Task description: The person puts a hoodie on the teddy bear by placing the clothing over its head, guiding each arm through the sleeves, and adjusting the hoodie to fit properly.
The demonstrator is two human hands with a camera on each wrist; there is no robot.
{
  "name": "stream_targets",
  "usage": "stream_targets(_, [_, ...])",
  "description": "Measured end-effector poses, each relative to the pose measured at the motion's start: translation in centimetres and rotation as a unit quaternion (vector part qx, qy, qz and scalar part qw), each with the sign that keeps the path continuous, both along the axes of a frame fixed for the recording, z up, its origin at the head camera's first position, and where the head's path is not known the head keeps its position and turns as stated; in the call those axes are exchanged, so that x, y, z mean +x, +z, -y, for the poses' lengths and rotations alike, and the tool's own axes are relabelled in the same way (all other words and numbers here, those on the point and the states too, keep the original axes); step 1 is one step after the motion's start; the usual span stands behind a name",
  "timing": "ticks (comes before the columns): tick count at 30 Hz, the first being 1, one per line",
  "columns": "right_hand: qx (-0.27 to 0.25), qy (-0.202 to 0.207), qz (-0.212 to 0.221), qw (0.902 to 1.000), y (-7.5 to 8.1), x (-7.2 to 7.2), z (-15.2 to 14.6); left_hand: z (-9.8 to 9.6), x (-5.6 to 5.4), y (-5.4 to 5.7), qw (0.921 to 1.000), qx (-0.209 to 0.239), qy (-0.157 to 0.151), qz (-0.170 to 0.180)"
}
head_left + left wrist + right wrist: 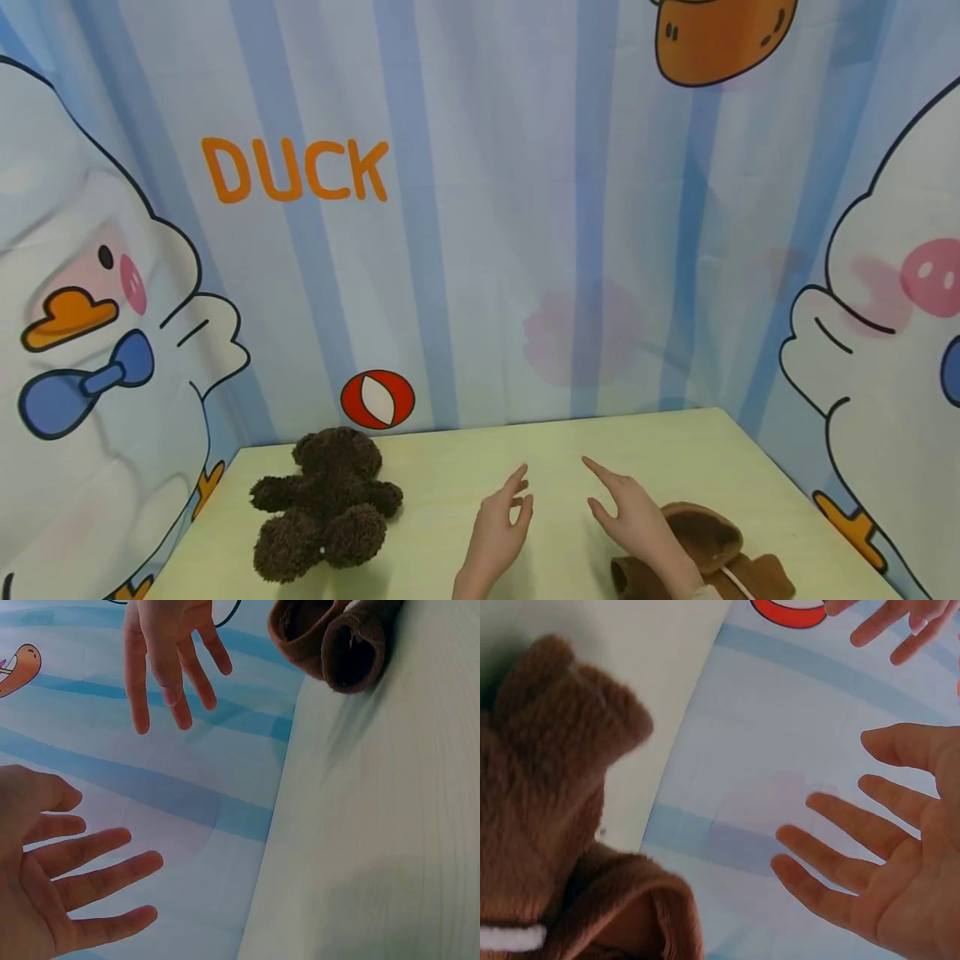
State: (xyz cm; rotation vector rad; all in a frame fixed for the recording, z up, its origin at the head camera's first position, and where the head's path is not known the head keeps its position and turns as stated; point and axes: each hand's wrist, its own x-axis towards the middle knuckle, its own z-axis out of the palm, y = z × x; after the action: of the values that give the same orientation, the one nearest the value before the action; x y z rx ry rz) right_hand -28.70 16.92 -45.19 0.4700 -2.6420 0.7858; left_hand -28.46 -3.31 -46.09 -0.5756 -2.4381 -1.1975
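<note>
Both hands hover over the middle of the table, palms facing each other, with nothing held. My left hand (498, 527) has its fingers extended and spread, as the left wrist view also shows. To its left lies a dark brown plush bear (333, 504) on its back, legs toward me. My right hand (633, 515), fingers straight and apart, is above and beside a small brown hooded fleece garment (757, 575) with a white cord. In the right wrist view the garment (547, 787) shows a sleeve and the hood opening. My right forearm hides part of it.
The pale wood-grain table (450, 475) ends at a striped blue-and-white curtain (487, 250) behind it. Curtain sides printed with large ducks (67, 208) close in the table on left and right.
</note>
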Motion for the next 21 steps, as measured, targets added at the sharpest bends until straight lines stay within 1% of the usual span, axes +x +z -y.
stream_targets(2, [-0.03,0.009,0.041,0.9987,0.2,0.0,-0.9,-0.7,-0.2,0.0,0.9977,0.048,-0.039,0.027])
stream_targets(4, [-0.056,0.015,0.069,0.9959,0.3,0.0,-1.9,-1.4,-0.4,0.0,0.9923,0.093,-0.069,0.046])
stream_targets(5, [-0.068,0.019,0.075,0.9947,0.4,0.0,-2.4,-1.7,-0.4,0.0,0.9892,0.111,-0.079,0.054])
stream_targets(7, [-0.078,0.022,0.068,0.9944,0.5,0.1,-3.4,-2.6,-0.5,0.1,0.9832,0.142,-0.09,0.072])
stream_targets(9, [-0.08,0.015,0.054,0.9952,0.7,0.2,-4.6,-3.4,-0.4,0.1,0.979,0.16,-0.092,0.087])
stream_targets(11, [-0.076,0.005,0.041,0.9963,0.8,0.4,-5.7,-4.3,-0.3,0.1,0.9761,0.172,-0.088,0.099])
stream_targets(13, [-0.068,-0.007,0.041,0.9968,1.0,0.6,-6.8,-5.1,-0.1,-0.1,0.9738,0.181,-0.084,0.11])
stream_targets(15, [-0.06,-0.016,0.044,0.9971,1.1,0.9,-7.9,-5.9,0.1,-0.5,0.9709,0.186,-0.08,0.127])
stream_targets(18, [-0.039,-0.021,0.053,0.9976,1.1,1.2,-9.5,-6.8,0.2,-1.5,0.9701,0.174,-0.084,0.147])
stream_targets(19, [-0.033,-0.024,0.057,0.9975,1.1,1.3,-10.1,-7.1,-0.2,-2.5,0.9731,0.164,-0.093,0.133])
stream_targets(21, [-0.018,-0.029,0.073,0.9967,1.2,1.5,-11.2,-7.6,-0.2,-3.0,0.9717,0.152,-0.099,0.151])
